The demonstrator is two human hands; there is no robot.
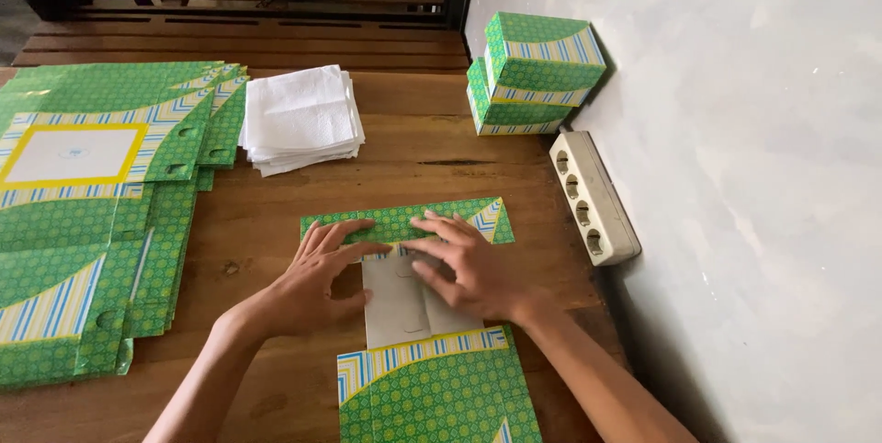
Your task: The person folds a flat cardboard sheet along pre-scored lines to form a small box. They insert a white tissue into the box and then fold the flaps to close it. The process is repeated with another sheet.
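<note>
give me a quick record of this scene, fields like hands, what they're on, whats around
left hand: flat, fingers pressing the folded flap of the box blank
right hand: flat on the same flap, fingertips meeting the left
box blank: green patterned card, lying open, grey inside showing
surface: wooden table
left side: stack of flat blanks
behind the hands: pile of white tissues
by the wall: two made-up boxes, stacked
right edge: white power strip

Green patterned carton blank (432, 388) mid-table, flat stack (92, 213) left, seemingly two finished boxes (533, 71) by wall.
</note>
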